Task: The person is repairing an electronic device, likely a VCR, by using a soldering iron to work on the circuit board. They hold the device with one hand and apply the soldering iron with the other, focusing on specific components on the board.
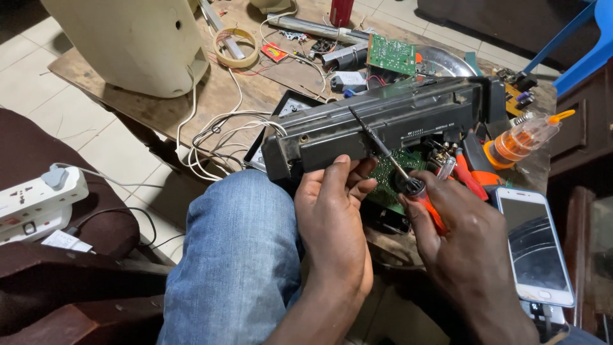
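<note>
A long black radio casing rests tilted between my knee and the wooden table, its underside facing me. My left hand grips its lower edge, fingers curled over a green circuit board that shows beneath it. My right hand holds a screwdriver with an orange and black handle. Its metal shaft slants up and to the left, with the tip against the casing.
The wooden table carries a white appliance, a tape roll, white cables, a second green board and an orange-capped bottle. A phone lies right; a power strip lies left.
</note>
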